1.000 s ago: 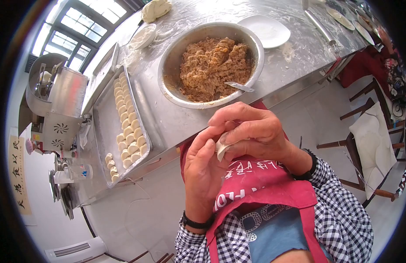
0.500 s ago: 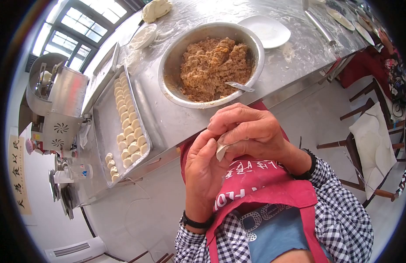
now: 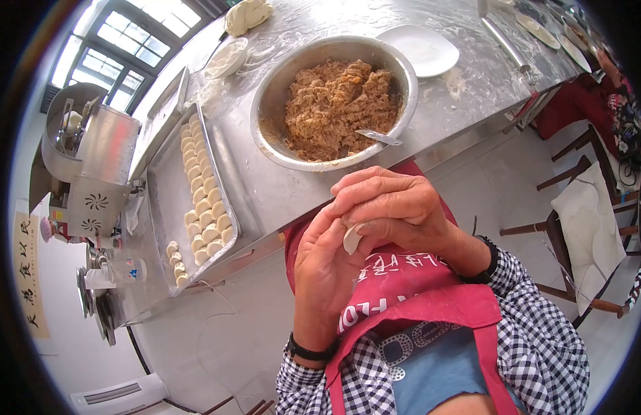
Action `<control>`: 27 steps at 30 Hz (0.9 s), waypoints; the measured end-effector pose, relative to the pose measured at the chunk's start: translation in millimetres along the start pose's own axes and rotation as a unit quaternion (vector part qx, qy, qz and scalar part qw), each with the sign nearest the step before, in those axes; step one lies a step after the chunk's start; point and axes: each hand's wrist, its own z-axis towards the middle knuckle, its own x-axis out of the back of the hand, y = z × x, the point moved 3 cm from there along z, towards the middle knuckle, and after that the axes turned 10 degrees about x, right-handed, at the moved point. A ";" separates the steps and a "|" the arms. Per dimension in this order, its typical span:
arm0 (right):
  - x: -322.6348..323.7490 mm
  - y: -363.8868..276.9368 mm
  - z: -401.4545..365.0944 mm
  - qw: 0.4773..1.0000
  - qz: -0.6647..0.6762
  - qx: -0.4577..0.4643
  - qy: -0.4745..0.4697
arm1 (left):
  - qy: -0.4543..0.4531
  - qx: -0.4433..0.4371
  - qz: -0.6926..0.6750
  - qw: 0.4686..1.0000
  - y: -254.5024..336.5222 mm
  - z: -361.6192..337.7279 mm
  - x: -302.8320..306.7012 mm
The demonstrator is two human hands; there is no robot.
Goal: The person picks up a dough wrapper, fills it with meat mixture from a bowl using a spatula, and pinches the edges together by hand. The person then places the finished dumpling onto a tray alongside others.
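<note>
A pale dough dumpling sits between my two hands, in front of the red apron, with only its edge showing. My left hand cups it from the left, its thumb beside the dough. Over the top and right side, my right hand is curled with its fingers and thumb pinching the dough. Most of the dumpling is hidden by the fingers. Beyond the hands stands a big metal bowl of brown minced filling, with a flat metal spatula leaning in it.
A metal tray at left carries rows of finished dumplings. On the floured steel table are a white plate, a bowl of flour and a dough lump. A chair and another person are at right.
My fingers have closed in slightly around the dumpling, and the left fingertips and thumb have shifted. The visible edge of dough has turned a little. The bowl and tray stay put.
</note>
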 end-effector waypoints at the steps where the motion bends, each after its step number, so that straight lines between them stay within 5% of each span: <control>1: 0.0 0.1 -0.2 1.000 -0.001 0.001 -0.004 | -0.002 -0.003 0.002 1.000 -0.3 0.2 1.3; 12: -7.0 -5.2 3.9 0.996 -0.082 -0.011 0.034 | -0.008 0.005 0.004 1.000 0.1 1.4 3.9; 14: -6.6 -3.3 3.6 0.993 -0.104 0.050 -0.041 | -0.030 -0.009 -0.017 0.999 -0.5 1.6 3.0; 27: -8.4 -11.0 6.7 0.992 -0.125 0.001 -0.003 | -0.015 -0.012 -0.021 1.000 0.8 1.1 3.7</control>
